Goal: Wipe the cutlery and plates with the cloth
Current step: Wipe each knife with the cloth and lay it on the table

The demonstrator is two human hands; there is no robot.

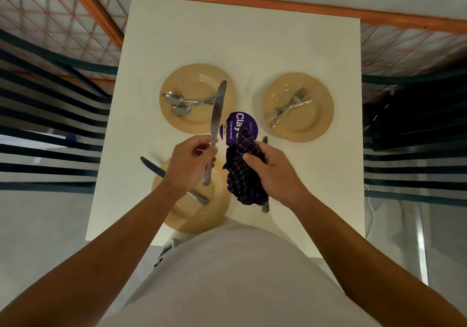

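head view: left hand (193, 161) is pinching a table knife (216, 121) upright, fingers clamped on its handle, blade free for wiping; right hand (271, 169) is gripping the bunched checked cloth (246, 177) beside it, above the counter (242, 48).

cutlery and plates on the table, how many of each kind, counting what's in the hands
Plates: 3 (far left, far right, near)
Spoons: 2
Forks: 2
Knives: 3 (one in the left hand, one on the near plate, one mostly hidden under the cloth)
Total: 10
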